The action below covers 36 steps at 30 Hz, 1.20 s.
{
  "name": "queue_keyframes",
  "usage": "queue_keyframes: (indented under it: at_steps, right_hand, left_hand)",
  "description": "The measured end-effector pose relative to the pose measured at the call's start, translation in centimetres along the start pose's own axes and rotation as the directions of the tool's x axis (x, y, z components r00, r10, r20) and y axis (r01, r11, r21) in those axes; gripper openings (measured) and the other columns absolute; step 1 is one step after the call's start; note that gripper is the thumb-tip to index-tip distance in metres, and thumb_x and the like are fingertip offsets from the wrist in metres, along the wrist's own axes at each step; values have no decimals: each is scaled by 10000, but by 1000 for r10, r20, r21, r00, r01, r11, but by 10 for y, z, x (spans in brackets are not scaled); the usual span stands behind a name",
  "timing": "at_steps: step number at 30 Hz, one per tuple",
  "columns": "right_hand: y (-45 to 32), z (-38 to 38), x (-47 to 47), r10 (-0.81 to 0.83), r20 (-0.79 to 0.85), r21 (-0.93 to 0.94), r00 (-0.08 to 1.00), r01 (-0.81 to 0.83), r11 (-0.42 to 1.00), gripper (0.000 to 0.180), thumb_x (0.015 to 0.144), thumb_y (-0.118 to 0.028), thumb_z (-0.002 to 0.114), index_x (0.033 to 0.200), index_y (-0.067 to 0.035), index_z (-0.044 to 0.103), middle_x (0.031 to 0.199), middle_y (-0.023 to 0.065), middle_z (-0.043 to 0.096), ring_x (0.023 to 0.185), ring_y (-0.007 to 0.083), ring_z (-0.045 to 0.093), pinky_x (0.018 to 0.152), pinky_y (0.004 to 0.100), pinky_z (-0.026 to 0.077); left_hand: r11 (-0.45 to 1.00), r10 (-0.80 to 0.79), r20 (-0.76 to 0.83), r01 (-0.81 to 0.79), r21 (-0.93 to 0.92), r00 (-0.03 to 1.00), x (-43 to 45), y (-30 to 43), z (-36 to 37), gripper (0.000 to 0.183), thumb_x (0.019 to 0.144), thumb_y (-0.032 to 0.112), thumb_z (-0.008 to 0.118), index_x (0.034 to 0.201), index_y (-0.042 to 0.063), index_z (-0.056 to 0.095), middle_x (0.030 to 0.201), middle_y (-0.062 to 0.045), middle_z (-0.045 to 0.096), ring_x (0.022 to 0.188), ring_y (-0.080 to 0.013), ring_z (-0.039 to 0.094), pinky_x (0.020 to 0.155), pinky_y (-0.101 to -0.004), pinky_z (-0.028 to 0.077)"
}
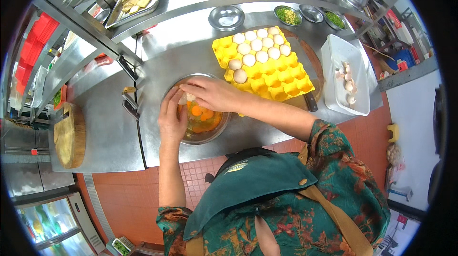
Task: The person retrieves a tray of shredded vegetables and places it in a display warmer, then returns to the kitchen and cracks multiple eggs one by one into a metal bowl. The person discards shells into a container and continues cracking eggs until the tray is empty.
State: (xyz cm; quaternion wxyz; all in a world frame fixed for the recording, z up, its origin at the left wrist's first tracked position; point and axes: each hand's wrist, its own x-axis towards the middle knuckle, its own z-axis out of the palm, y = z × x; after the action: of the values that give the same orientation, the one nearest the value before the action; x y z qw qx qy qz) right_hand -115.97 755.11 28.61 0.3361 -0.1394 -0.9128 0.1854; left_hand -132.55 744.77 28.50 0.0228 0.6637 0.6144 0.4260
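Observation:
Both my hands meet over the left part of a round metal bowl that holds several raw eggs with orange yolks. Between the fingers of my left hand and my right hand is an eggshell, partly covered by the fingers; how far it is split cannot be told. Right of the bowl lies a yellow egg tray, with whole eggs in its upper part and bare cups lower down. A white plastic bin farther right contains cracked eggshells.
A round board lies beneath the tray, with a knife by its lower edge. Metal bowls, some with chopped greens, stand along the back. A steel shelf crosses above. A thick wooden chopping block stands far left.

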Motion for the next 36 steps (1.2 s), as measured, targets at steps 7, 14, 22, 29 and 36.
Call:
queue_keyframes:
  at_steps: [7, 14, 22, 29, 36]
  right_hand:
    - [-8, -31, -9, 174, -47, 170, 984, -164, 972, 559, 784, -61, 688, 1312, -63, 504, 1157, 144, 554, 1066, 313, 587, 859, 363, 526]
    - [1, -99, -90, 518, -34, 693, 855, -353, 628, 510, 852, -117, 706, 1323, -59, 519, 1230, 114, 559, 1092, 199, 586, 879, 302, 512]
    - [71, -268, -321, 653, -663, -83, 366, -903, 422, 569, 815, -192, 719, 1337, -77, 524, 1227, 203, 567, 1061, 301, 627, 880, 379, 526]
    - [43, -171, -182, 611, -273, -181, 743, -664, 726, 511, 851, -258, 692, 1316, -110, 541, 1272, 163, 578, 1175, 348, 542, 1000, 419, 438]
    - [62, -52, -91, 412, 7, -344, 911, -384, 857, 429, 824, -111, 633, 1244, -103, 544, 1274, 155, 482, 1070, 345, 565, 889, 429, 487]
  left_hand:
    - [988, -51, -75, 39, -150, 996, 15, 32, 13, 465, 781, -46, 691, 1219, 52, 570, 1238, -156, 589, 1068, -288, 623, 837, -343, 546]
    - [932, 119, 25, -103, -348, 993, 19, 110, 80, 516, 765, 96, 778, 1221, 20, 548, 1246, -170, 570, 1158, -317, 557, 935, -374, 477]
    - [888, -82, 128, 130, -440, 988, 2, 106, 125, 474, 804, 74, 734, 1236, 11, 551, 1249, -168, 579, 1152, -282, 572, 959, -369, 472]
    - [733, -492, -19, 402, -548, 871, 6, 88, 94, 335, 929, 70, 615, 1250, 3, 544, 1214, -100, 605, 1057, -165, 587, 916, -291, 477]
    - [697, -548, -83, 400, -595, 832, -16, 80, 77, 327, 937, 71, 604, 1248, -5, 539, 1213, -103, 606, 1006, -151, 591, 914, -287, 471]
